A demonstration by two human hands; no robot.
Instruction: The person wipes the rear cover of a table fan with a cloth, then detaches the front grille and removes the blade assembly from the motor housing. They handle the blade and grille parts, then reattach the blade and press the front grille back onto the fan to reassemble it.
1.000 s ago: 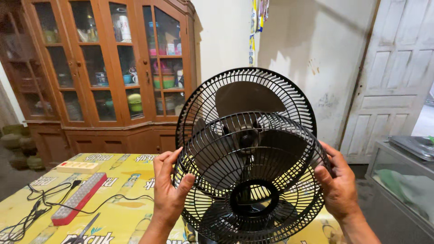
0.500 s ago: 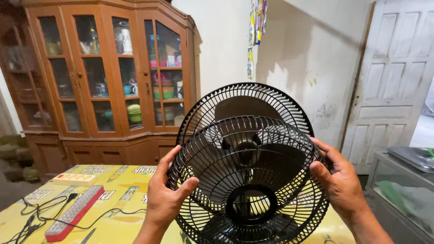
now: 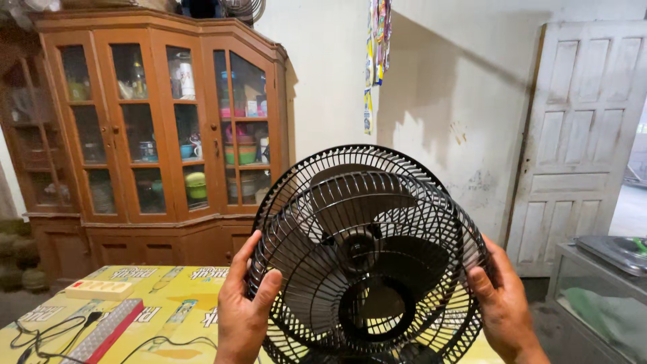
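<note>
A black wire front grille [image 3: 317,269] of a fan is held up in front of me, just off the fan's rear guard [image 3: 337,158], with dark blades [image 3: 397,253] and a hub visible through the wires. My left hand [image 3: 244,311] grips the grille's left rim, thumb over the wires. On the right rim my right hand [image 3: 502,303] clasps it the same way. The grille stands tilted, offset low and right of the rear guard.
A table with a yellow printed cloth [image 3: 175,317] lies below, bearing a red and grey power strip [image 3: 104,330], a white one [image 3: 101,290] and black cables. A wooden glass-door cabinet [image 3: 155,135] stands behind, a white door [image 3: 583,141] at right, a glass case [image 3: 600,296] low right.
The view has lifted and drawn closer. The front grille has shifted up and nearer to the rear guard, overlapping it more. Both hands keep their hold on its rim.
</note>
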